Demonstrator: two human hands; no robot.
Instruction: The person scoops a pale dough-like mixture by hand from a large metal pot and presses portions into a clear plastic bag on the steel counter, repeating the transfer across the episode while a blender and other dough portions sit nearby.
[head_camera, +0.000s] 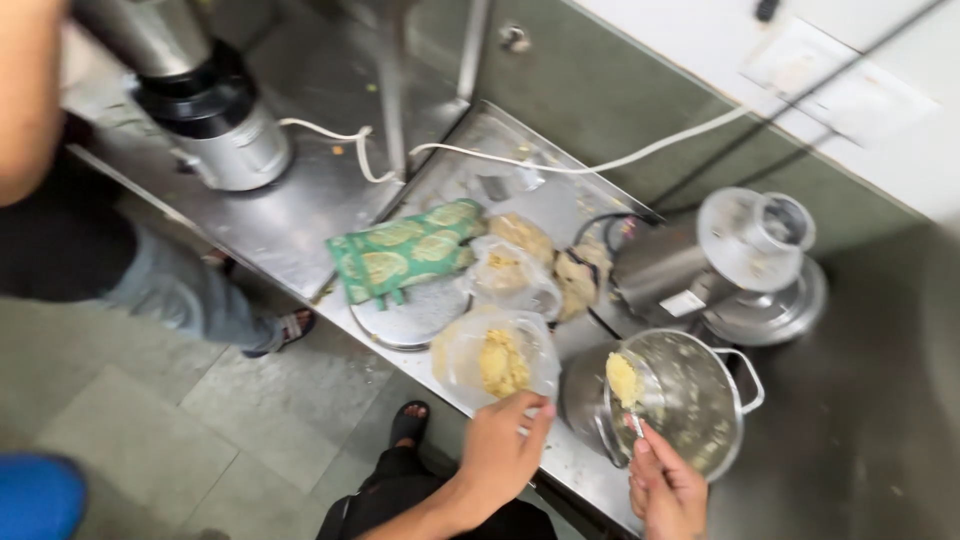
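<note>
My left hand (503, 445) grips the edge of a clear plastic bag (462, 352) that holds a yellow paste, resting on the steel counter (300, 215). My right hand (665, 492) holds a spoon (627, 392) loaded with a lump of the same yellow paste. The spoon is inside a steel pot (690, 405) with two handles, smeared with paste. The pot stands just right of the bag.
More filled plastic bags (512, 265) lie behind, beside a green patterned cloth (400, 250) and a round steel plate (415, 318). A steel mixer jar with a clear lid (745, 262) stands at right, a grinder (205, 105) with a white cable at left. Another person's legs (170, 290) are at left.
</note>
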